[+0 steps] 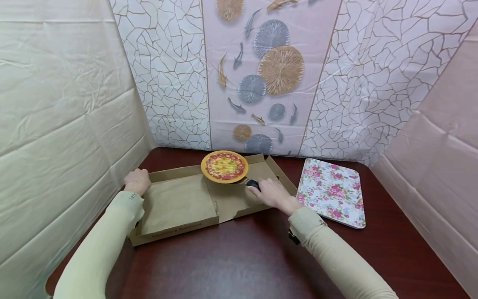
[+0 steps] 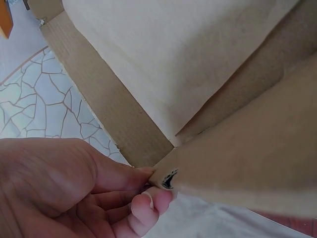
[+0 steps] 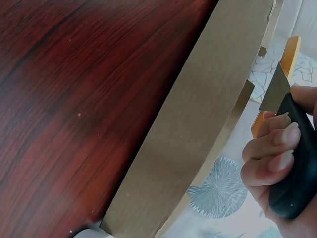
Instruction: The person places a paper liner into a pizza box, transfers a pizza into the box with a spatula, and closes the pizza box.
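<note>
A cardboard pizza box [image 1: 175, 203] lies opened flat on the table, with a sheet of brown paper [image 2: 188, 54] in its left half. My left hand [image 1: 137, 182] pinches the box's far left corner between thumb and fingers. My right hand [image 1: 274, 193] grips the black handle [image 3: 294, 158] of a pizza server, whose metal blade [image 3: 276, 91] runs in under a round pizza [image 1: 225, 166]. Red and yellow topping with green bits covers the pizza inside an orange-yellow rim. It overlaps the box's far edge near the fold in the head view.
Right of the box, a white tray with pink flowers [image 1: 332, 191] lies on the dark red-brown table [image 1: 224, 261]. Cloth hangs as walls at the left, back [image 1: 175, 83] and right. The lid's side flap [image 1: 281, 172] stands raised near my right hand.
</note>
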